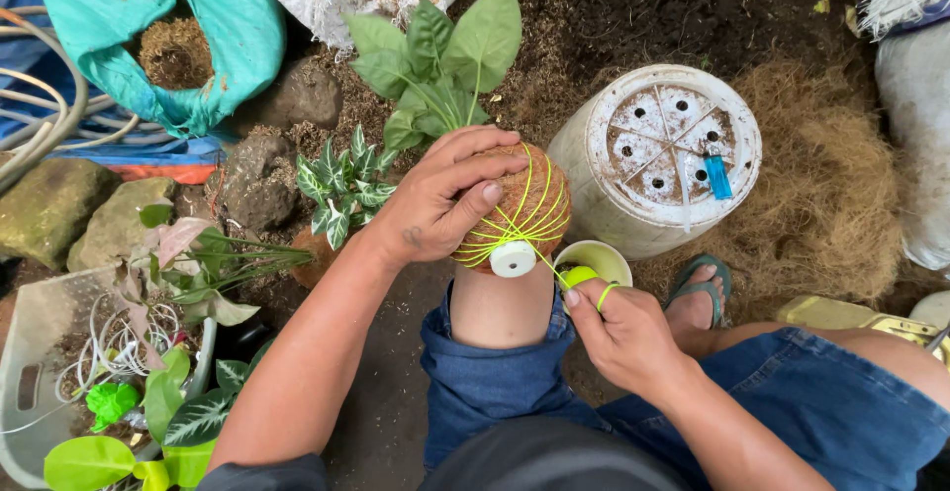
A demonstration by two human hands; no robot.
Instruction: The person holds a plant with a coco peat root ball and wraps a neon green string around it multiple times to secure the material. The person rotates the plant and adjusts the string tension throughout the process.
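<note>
Coir wraps the ball [515, 204] that the left hand [435, 199] grips from above, fingers curled over its top and thumb pressed on its side. The ball rests on the person's knee [500, 308], with a leafy plant [440, 60] rising from its far end. Neon yellow string [529, 216] crosses the ball in several turns, and a small white cap [513, 258] sits on its near face. The right hand [618, 333] is closed on the string just beside the ball, pinching it between thumb and fingers, with a loop round one finger. A green cup [599, 258] stands just behind that hand. Beside it lies an upturned white bucket [614, 164] with a blue lighter [717, 176] on its base. Loose coir [826, 194] is heaped to the right. A teal sack [119, 36], stones [49, 204] and potted leaves [341, 184] lie to the left on the soil.
</note>
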